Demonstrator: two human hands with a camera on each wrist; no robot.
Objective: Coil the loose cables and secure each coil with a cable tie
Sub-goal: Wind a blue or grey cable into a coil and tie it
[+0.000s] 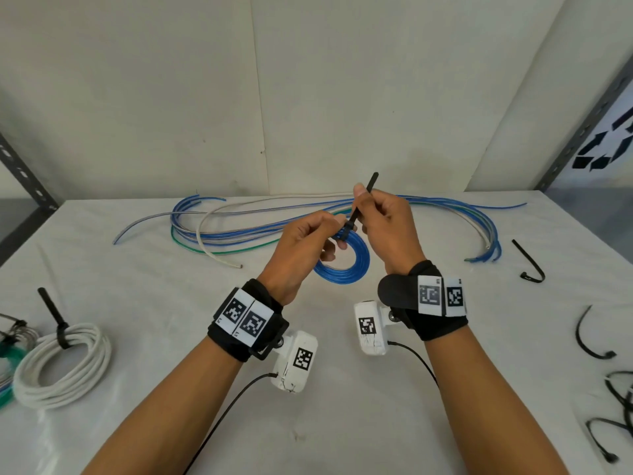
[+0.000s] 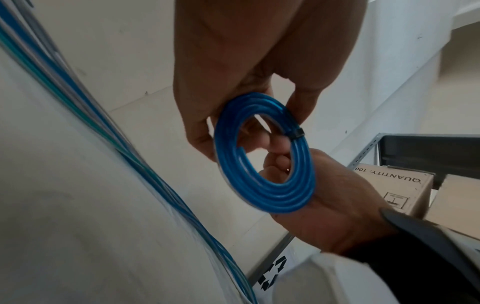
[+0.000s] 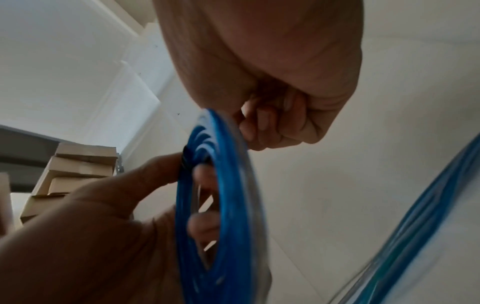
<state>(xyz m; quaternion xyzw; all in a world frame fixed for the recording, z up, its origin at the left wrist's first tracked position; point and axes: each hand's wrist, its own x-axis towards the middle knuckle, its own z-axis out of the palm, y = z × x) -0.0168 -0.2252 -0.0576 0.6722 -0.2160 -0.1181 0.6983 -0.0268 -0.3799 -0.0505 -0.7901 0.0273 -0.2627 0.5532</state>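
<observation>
Left hand (image 1: 301, 248) grips the blue coil (image 1: 346, 265) above the tabletop (image 1: 342, 423); right hand (image 1: 387, 224) pinches the black cable tie (image 1: 361, 200) wrapped round that coil.

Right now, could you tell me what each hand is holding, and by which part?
The left hand holds the blue coil at its tied side; the right hand pinches the black cable tie by its free tail.

One blue coil (image 1: 344, 265), one white coil (image 1: 65, 366), two hands.
</observation>
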